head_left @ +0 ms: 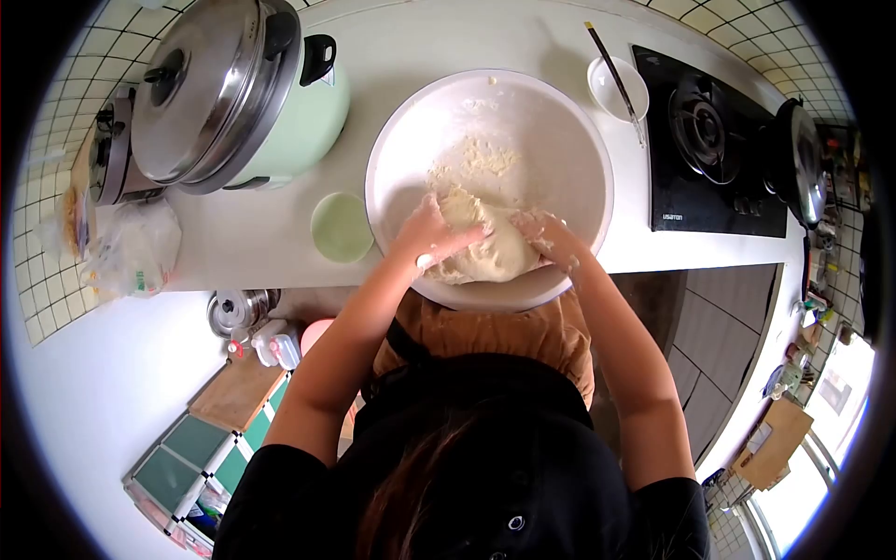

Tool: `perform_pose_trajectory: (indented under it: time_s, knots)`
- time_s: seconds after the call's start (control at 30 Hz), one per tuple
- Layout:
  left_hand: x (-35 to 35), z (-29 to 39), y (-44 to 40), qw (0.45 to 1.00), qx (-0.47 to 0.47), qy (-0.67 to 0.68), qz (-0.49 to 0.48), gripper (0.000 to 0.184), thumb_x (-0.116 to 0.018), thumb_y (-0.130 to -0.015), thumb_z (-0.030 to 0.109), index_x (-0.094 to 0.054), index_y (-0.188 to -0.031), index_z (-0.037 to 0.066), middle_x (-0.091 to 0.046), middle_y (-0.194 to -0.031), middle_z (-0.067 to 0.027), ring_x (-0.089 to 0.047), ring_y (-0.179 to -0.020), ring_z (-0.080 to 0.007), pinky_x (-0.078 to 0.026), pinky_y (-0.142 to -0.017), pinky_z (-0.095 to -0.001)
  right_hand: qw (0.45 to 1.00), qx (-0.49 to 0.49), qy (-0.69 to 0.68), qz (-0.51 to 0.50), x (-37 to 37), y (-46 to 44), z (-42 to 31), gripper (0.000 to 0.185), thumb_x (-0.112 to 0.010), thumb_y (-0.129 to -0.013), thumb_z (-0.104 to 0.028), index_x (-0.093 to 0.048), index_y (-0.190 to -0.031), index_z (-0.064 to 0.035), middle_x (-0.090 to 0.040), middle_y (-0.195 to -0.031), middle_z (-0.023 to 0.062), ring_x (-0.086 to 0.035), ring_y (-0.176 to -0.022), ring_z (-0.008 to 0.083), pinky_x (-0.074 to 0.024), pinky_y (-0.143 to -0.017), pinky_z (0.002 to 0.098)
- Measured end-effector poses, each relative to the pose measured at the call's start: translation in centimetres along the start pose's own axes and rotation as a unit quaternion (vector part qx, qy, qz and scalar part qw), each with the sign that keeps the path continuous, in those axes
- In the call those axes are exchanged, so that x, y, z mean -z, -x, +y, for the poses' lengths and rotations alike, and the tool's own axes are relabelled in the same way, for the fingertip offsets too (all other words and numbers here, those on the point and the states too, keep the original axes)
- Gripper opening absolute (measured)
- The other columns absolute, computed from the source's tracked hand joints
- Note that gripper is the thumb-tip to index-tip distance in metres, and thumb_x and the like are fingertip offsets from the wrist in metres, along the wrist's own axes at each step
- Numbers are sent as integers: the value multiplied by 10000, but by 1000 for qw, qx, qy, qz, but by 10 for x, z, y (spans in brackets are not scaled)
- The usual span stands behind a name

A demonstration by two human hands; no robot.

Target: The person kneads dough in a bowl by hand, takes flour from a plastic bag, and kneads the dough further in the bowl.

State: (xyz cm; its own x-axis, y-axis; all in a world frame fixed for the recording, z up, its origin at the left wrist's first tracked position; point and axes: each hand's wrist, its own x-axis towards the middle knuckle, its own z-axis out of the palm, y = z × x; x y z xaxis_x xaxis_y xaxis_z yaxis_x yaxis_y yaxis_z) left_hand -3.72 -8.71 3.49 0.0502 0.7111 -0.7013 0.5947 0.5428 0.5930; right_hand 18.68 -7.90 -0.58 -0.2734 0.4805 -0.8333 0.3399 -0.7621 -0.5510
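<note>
A large white basin point(560, 140) stands at the counter's front edge, against the person's body. In its near part lies a big lump of pale dough point(495, 247), with loose crumbs behind it. My left hand point(439, 229) grips the dough from the left, its thumb stretched across the top. On the right side, my right hand point(549, 237) is pressed round the dough, its fingertips partly hidden. Bits of dough stick to both hands and wrists.
Left of the basin are a green disc point(342, 228) and a big pale-green cooker point(308, 121). A white bowl point(611, 93) with chopsticks point(616, 79) and a black gas stove point(719, 177) are on the right. Plastic bags point(140, 245) lie far left.
</note>
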Motion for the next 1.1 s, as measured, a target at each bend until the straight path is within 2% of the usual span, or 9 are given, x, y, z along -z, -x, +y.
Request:
perform_pose_trajectory:
  time_s: [0.1, 0.27, 0.53, 0.63, 0.67, 0.7, 0.8, 1.0, 1.1]
  knots:
    - [-10, -12, 12, 993, -83, 32, 73, 973, -788, -606, 482, -404, -1270, -116, -490, -1257, -287, -487, -1182, -371, -392, -990, -390, 983, 52, 70, 163, -21, 38, -9, 533, -636, -832, -344, -526, -1192, 34, -656, -940, 160, -653, -790, 206, -506, -661, 295]
    - [-19, -7, 30, 965, -150, 168, 136, 908, -809, -634, 345, -380, -1307, -87, -469, -1276, -252, -454, -1208, -341, -376, -1005, -404, 970, 123, -27, 206, -39, 75, -27, 468, -695, -765, -93, -529, -1187, 22, -614, -908, 109, -566, -762, 121, -478, -681, 264]
    - [0, 14, 52, 896, -239, 363, 87, 666, -611, -870, 199, -287, -1385, -70, -366, -1382, -201, -383, -1275, -294, -285, -1076, -391, 919, 313, 54, 233, -22, 84, -28, 541, -661, -731, 3, -494, -1241, -73, -516, -1166, 131, -571, -961, 259, -473, -839, 324]
    - [16, 1, 45, 940, -158, 301, 6, 583, -518, -931, 279, -339, -1367, -63, -399, -1390, -237, -383, -1304, -270, -288, -1074, -335, 938, 262, 142, 177, -9, 69, -14, 545, -654, -757, -35, -479, -1272, -73, -508, -1250, 181, -549, -1089, 309, -459, -918, 351]
    - [20, -9, 41, 974, -172, 137, 45, 546, -511, -932, 291, -388, -1338, -54, -439, -1356, -238, -417, -1280, -262, -311, -1055, -327, 886, 242, 345, 195, -2, 69, -9, 563, -644, -788, -81, -450, -1317, -78, -493, -1296, 199, -518, -1157, 334, -444, -956, 368]
    - [24, -15, 38, 980, -179, -30, 82, 515, -504, -934, 302, -437, -1308, -45, -478, -1322, -238, -450, -1257, -255, -335, -1035, -318, 893, 245, 311, 216, 0, 70, -11, 569, -643, -795, -99, -443, -1327, -81, -497, -1294, 199, -511, -1166, 339, -438, -963, 370]
    - [52, 2, 38, 969, -138, 140, 152, 469, -502, -930, 319, -509, -1247, -27, -520, -1271, -243, -490, -1216, -294, -370, -1000, -340, 919, 225, 196, 256, 9, 66, -17, 610, -652, -799, -157, -413, -1353, -66, -509, -1285, 196, -483, -1199, 352, -422, -981, 375]
    - [35, 1, -48, 999, -13, 1, 33, 669, -306, -930, 553, -539, -1210, -9, -555, -1214, -237, -511, -1159, -359, -387, -968, -412, 895, 170, 260, 320, 8, 8, -9, 722, -624, -839, -385, -335, -1390, -19, -460, -1304, 239, -541, -1117, 358, -453, -936, 352]
    - [8, -12, -86, 998, 61, 18, -2, 786, -296, -878, 686, -456, -1334, 66, -534, -1280, -128, -533, -1133, -232, -445, -908, -341, 954, 111, 66, 272, -3, -1, -24, 785, -597, -838, -492, -321, -1399, -17, -417, -1307, 271, -581, -1036, 319, -472, -902, 355]
